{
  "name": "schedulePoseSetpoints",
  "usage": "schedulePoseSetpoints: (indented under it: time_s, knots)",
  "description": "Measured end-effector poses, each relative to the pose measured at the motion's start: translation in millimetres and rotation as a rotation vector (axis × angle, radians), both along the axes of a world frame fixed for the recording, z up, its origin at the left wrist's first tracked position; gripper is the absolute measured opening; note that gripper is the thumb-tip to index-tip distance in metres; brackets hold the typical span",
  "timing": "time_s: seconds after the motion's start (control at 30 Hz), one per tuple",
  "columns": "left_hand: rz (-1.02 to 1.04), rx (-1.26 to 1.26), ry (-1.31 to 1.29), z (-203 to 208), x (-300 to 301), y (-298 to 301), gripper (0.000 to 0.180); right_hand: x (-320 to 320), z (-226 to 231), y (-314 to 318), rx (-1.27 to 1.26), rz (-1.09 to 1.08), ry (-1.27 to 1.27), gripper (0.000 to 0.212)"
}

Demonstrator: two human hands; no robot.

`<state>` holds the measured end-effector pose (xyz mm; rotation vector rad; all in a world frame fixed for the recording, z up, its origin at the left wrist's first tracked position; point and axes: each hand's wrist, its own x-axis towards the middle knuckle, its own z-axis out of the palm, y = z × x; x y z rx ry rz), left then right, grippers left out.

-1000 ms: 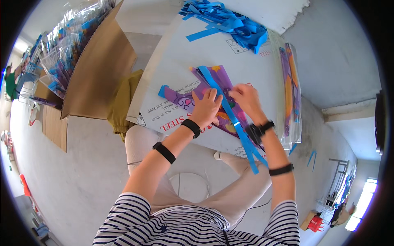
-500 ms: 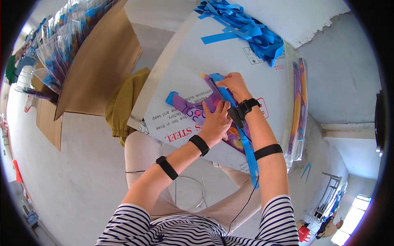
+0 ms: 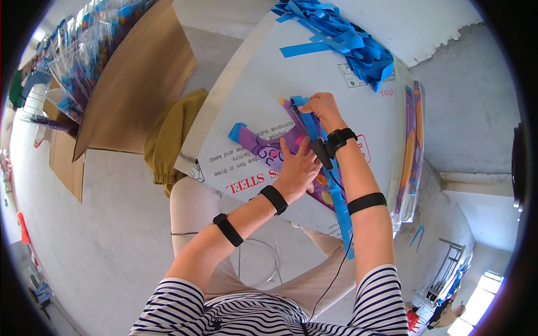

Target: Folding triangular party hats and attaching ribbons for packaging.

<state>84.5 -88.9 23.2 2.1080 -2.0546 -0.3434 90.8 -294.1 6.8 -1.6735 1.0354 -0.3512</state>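
A purple printed piece (image 3: pixel 255 144) with a blue end lies on the white printed board in front of me. My left hand (image 3: pixel 298 169) rests on it with fingers spread. A long blue strip (image 3: pixel 338 201) runs along the piece's right edge and hangs over the board's near edge. Close to the piece's far end, my right hand (image 3: pixel 325 109) pinches the strip between thumb and fingers. Its lower end hangs by my right forearm. A black device with a cable sits at my right wrist and covers part of the strip.
The white board (image 3: pixel 235 101) bears a heap of blue strips (image 3: pixel 342 36) at its far right. Purple and orange packed pieces (image 3: pixel 412 145) stand along its right side. To the left are an olive cloth (image 3: pixel 174 134) and a cardboard box (image 3: pixel 134 78) beside clear-bagged goods (image 3: pixel 89 67).
My right hand has shifted slightly away from me along the strip, still pinching it. My left hand stays on the purple piece. The whole view has moved a little.
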Motion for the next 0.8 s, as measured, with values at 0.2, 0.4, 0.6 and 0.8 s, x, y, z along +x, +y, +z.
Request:
schedulePoseSetpoints:
  time_s: [0.2, 0.4, 0.6, 0.8]
  knots:
    - [0.019, 0.003, -0.019, -3, 1, 1, 0.098, 8, 33, 9, 0.236, -0.098, 0.08, 0.018]
    - [0.032, -0.033, -0.029, -1, -2, -1, 0.1, 6, 21, 4, 0.154, -0.131, 0.064, 0.014]
    - [0.02, 0.008, -0.005, -5, 0, 0, 0.101, 17, 18, 11, 0.003, -0.166, 0.108, 0.016]
    - [0.017, -0.002, 0.015, -1, -1, 0, 0.104, 20, 18, 5, 0.081, -0.169, 0.101, 0.016]
